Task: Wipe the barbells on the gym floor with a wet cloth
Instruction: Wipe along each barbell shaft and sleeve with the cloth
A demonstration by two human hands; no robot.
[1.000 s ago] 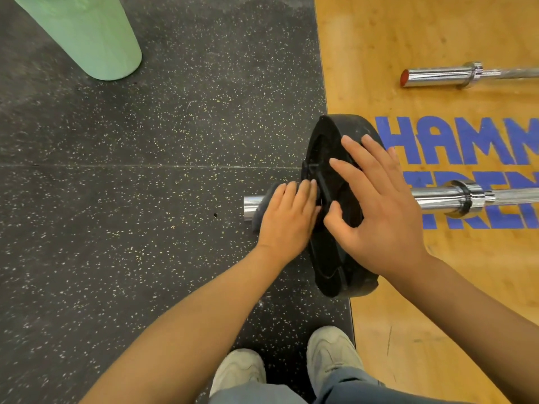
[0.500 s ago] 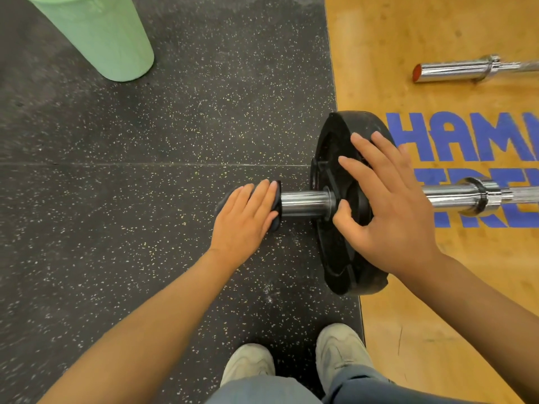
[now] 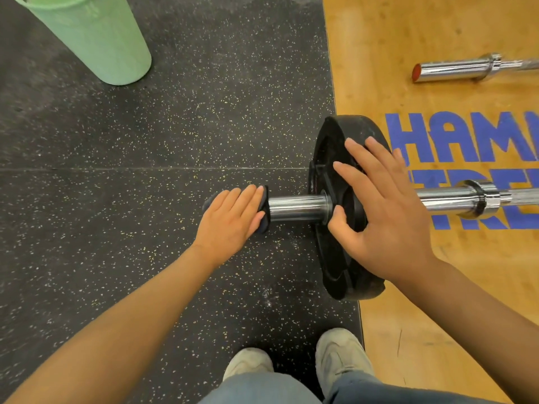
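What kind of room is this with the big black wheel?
Most likely a gym's weightlifting area. The wheel is a weight plate on a steel barbell; a second barbell lies on the wooden lifting platform, beside speckled rubber flooring.

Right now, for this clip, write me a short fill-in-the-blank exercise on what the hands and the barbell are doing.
1. The left hand holds a dark cloth wrapped over the ____ of the chrome barbell sleeve.
2. The right hand rests on the round black ____.
3. A second chrome barbell lies on the ____ floor.
4. The pale green plastic bin stands on the speckled black ____ flooring.

Missing words: end; weight plate; wooden; rubber
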